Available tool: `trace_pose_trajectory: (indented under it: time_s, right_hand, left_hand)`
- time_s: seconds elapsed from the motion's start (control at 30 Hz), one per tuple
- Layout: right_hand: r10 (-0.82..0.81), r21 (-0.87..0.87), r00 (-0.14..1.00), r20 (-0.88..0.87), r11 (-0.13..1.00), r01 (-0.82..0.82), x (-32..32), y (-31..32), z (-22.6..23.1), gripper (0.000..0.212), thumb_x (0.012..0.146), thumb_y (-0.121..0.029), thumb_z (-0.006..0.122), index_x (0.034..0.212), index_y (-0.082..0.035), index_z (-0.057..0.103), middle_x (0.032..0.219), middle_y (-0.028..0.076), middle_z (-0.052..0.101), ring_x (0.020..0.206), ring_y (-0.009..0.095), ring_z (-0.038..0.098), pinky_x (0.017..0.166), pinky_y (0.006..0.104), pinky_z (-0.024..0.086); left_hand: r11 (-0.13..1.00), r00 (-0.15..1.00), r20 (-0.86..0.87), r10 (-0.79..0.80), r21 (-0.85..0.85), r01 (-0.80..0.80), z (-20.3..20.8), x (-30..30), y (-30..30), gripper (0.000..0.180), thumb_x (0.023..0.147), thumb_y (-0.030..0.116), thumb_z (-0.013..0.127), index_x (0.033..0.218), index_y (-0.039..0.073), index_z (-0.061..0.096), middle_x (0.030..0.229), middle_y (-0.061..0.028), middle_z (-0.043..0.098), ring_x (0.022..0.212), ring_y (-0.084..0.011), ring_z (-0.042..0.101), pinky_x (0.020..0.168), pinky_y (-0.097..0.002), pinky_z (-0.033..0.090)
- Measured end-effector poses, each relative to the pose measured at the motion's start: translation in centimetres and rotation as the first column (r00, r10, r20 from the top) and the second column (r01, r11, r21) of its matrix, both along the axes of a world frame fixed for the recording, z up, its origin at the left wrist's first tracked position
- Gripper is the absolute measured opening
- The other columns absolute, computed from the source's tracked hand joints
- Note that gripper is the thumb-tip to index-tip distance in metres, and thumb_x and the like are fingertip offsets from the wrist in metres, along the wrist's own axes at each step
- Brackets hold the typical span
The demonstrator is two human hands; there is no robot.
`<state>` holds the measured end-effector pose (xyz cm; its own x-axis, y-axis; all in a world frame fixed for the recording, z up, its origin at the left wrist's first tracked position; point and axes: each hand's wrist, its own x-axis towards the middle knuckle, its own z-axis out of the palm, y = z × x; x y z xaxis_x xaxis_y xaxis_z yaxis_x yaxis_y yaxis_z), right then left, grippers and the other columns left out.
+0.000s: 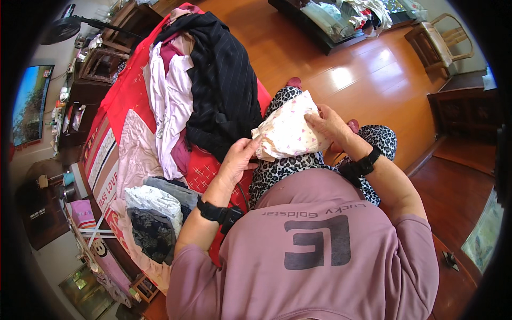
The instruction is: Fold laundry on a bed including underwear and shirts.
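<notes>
A cream cloth garment with a small pink print (290,128) lies folded across my lap, over my leopard-print trousers. My left hand (240,158) pinches its left edge between thumb and fingers. On the garment's upper right side, my right hand (332,127) grips the cloth, thumb on top and the other fingers partly hidden behind it. To my left, a stack of folded clothes (153,218) rests on the bed, with white and dark patterned pieces in it. Beyond my left hand spreads a heap with a black pinstriped garment (221,80) and a pale lilac shirt (173,101).
A red cover (125,85) lies under the clothes. Ahead stands a dark glass-topped table (341,34) with cloths on it. A wooden chair (442,42) is at the far right. A black lamp (61,29) and a screen (33,104) are at the left.
</notes>
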<state>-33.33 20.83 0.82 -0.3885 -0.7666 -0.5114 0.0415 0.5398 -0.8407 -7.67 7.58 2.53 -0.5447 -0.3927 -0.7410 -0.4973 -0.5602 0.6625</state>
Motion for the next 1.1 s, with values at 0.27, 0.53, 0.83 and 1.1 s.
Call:
trace_pose_trajectory:
  time_s: [0.27, 0.53, 0.83, 1.1]
  right_hand:
    - [-0.095, -0.089, 0.995, 0.043, 0.991, 0.098, 0.2, -1.1, 1.6, 0.027, 0.096, -0.023, 0.057, 0.109, 0.001, 0.054, 0.093, 0.004, 0.063, 0.082, 0.008, 0.059, 0.072, 0.0234, 0.05]
    - [-0.14, -0.438, 0.977, 0.159, 0.877, 0.197, 0.1, -1.2, 2.2, 0.028, 0.097, -0.022, 0.054, 0.113, 0.001, 0.053, 0.091, -0.001, 0.059, 0.081, 0.006, 0.053, 0.073, 0.0224, 0.047]
    - [0.132, 0.05, 0.99, -0.048, 0.99, -0.13, -0.7, 4.1, -1.4, 0.057, 0.082, -0.011, 0.062, 0.131, 0.005, 0.038, 0.094, 0.02, 0.065, 0.082, 0.025, 0.065, 0.068, 0.0338, 0.054]
    - [0.132, -0.155, 0.348, -0.928, 0.715, -0.682, 2.7, -1.1, 5.4, 0.058, 0.077, -0.018, 0.067, 0.129, -0.004, 0.046, 0.13, 0.016, 0.049, 0.127, 0.034, 0.041, 0.106, 0.0468, 0.033]
  left_hand:
    - [0.988, 0.902, -0.415, 0.121, -0.042, -0.152, 2.5, -2.7, -1.4, 0.034, 0.09, 0.021, 0.066, 0.115, -0.001, 0.058, 0.106, -0.0052, 0.065, 0.093, -0.0123, 0.062, 0.086, -0.0268, 0.049]
    - [0.641, 0.926, -0.213, -0.311, -0.767, 0.039, 6.1, -2.9, -3.8, 0.028, 0.09, 0.015, 0.066, 0.111, -0.003, 0.061, 0.102, -0.0032, 0.067, 0.09, -0.0086, 0.06, 0.081, -0.0246, 0.049]
    - [0.985, 0.98, -0.153, -0.125, -0.14, 0.104, -0.9, -0.1, -0.4, 0.04, 0.089, 0.034, 0.066, 0.11, -0.001, 0.063, 0.101, -0.0045, 0.067, 0.089, -0.0092, 0.06, 0.08, -0.024, 0.048]
    - [0.994, 0.985, -0.157, 0.067, 0.095, -0.053, -2.1, -2.9, -1.1, 0.04, 0.094, 0.041, 0.056, 0.104, 0.004, 0.064, 0.092, -0.0058, 0.068, 0.077, -0.0138, 0.065, 0.069, -0.0285, 0.052]
